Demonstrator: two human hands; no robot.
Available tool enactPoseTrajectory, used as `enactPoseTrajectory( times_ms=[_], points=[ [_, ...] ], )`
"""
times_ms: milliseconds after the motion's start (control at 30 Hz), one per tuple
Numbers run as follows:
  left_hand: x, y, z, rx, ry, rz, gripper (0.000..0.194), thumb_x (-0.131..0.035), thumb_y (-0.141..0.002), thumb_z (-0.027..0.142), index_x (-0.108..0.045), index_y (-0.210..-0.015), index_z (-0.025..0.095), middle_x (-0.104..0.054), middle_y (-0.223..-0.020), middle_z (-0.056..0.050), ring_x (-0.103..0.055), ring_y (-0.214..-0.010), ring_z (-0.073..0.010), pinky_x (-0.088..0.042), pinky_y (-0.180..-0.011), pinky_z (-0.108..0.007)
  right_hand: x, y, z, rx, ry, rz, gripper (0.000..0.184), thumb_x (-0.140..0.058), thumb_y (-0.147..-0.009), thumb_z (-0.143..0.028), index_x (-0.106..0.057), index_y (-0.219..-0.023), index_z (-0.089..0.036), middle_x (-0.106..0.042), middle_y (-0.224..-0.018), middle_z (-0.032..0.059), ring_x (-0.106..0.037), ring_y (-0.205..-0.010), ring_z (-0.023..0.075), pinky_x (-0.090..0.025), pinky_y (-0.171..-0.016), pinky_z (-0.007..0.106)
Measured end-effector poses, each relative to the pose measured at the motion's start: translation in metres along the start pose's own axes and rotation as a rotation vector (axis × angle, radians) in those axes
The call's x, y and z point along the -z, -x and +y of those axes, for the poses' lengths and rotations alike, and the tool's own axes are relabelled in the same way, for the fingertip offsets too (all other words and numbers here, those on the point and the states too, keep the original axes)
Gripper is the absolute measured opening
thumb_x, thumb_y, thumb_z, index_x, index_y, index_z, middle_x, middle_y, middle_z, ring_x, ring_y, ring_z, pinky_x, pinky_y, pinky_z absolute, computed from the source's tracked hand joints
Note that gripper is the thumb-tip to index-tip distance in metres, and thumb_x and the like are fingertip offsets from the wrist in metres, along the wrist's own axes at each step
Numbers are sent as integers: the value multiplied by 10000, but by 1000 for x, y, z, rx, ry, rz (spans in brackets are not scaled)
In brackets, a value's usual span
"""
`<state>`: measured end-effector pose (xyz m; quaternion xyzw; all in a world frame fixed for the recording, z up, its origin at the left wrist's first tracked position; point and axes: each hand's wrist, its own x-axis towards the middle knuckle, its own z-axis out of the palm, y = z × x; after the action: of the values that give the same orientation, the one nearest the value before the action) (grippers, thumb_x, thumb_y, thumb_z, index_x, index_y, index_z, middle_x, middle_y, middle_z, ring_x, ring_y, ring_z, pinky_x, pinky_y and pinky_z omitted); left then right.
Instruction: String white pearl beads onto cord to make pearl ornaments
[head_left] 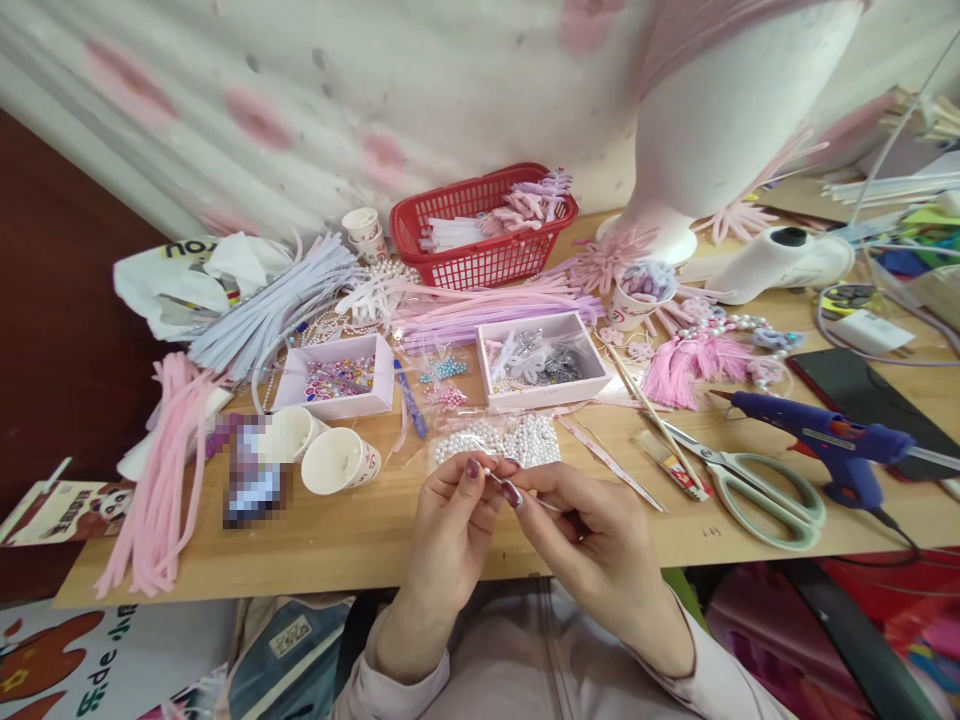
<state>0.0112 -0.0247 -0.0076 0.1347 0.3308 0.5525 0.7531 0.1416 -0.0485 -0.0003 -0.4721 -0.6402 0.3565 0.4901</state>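
Close together over the table's front edge, my two hands meet fingertip to fingertip. My left hand (455, 515) pinches a small white bead (487, 471) between thumb and finger. Opposite it, my right hand (581, 520) is closed on a thin pale cord (544, 503) that runs up to the bead; whether it passes through the bead is too small to tell. Just beyond the fingertips lies a clear bag of white pearl beads (531, 440). Behind that are small packets of blue beads (444, 370) and pink beads (447, 397).
Scissors (772, 500), a blue glue gun (817, 430) and a dark phone (885, 410) lie to the right. Two paper cups (341, 462) stand left. Behind are white trays (544, 395) (337, 405), a red basket (484, 265) and bundles of pipe cleaners (277, 300).
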Motion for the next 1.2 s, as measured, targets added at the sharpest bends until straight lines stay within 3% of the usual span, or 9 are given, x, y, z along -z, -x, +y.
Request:
enactPoseTrajectory(
  times_ms=[533,767,900,1033,1200],
  points=[
    [4,1,-2,-34,-100,18,245,-958,-598,341,-783,-668,185,-759,-713,-6,-694,-651,-79,-560,-643,-129,2,1,-3,-41,-24,-25,133,-561,-964,-176,-660,-879,-153,-313,-543,-107,-252,-439,63,-195,-404,216],
    [8,1,-3,-62,-178,-19,232,-923,-662,367,-783,-703,187,-733,-869,-26,-683,-756,-106,-567,-706,-181,0,-1,1,-58,-27,-38,127,-569,-977,-208,-683,-936,-171,-444,-558,-77,-329,-445,78,-255,-423,227],
    [9,0,-5,-137,-183,44,228,-932,-648,357,-778,-699,197,-694,-846,-2,-658,-763,-93,-545,-705,-164,2,-1,2,-64,-31,-107,138,-553,-990,-201,-679,-1041,-178,-528,-614,-55,-378,-474,87,-291,-442,225],
    [12,0,-2,-223,-305,15,217,-886,-714,378,-768,-683,198,-653,-786,3,-613,-711,-98,-509,-672,-187,3,-1,-1,-84,-76,-110,157,-531,-998,-204,-686,-988,-180,-603,-682,-24,-449,-524,93,-332,-470,221],
    [6,-2,12,-607,-793,-63,212,-746,-863,253,-739,-656,203,-637,-713,-15,-583,-724,-147,-453,-697,-251,2,-5,2,-262,-309,-120,224,-583,-983,-366,-678,-906,-179,-573,-655,-22,-456,-552,107,-362,-510,227]
  ],
)
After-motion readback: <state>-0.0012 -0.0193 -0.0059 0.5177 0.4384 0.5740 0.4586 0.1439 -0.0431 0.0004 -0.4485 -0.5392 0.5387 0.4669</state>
